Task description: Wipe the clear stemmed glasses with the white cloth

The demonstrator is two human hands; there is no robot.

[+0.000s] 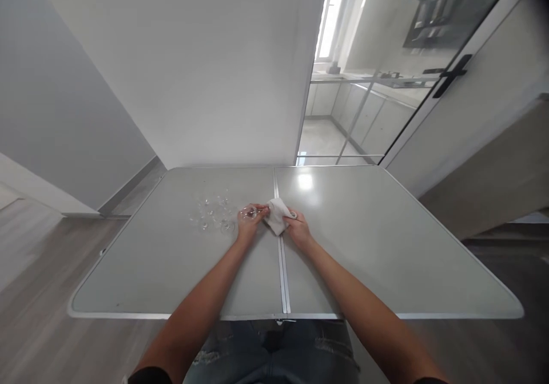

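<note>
My left hand is closed around a small clear glass, which looks stemmed and lies on its side in my fingers. Its right end meets a white cloth, and the folds hide that part. From the other side, my right hand pinches the cloth between thumb and fingers. Both hands are close together above the table's middle seam. Several more clear glasses stand in a cluster left of my left hand; their outlines are faint against the table.
The pale grey folding table has a metal rim and a metal strip down its middle. A white wall rises behind its far edge. To the right, a glazed door with a black handle gives onto a kitchen.
</note>
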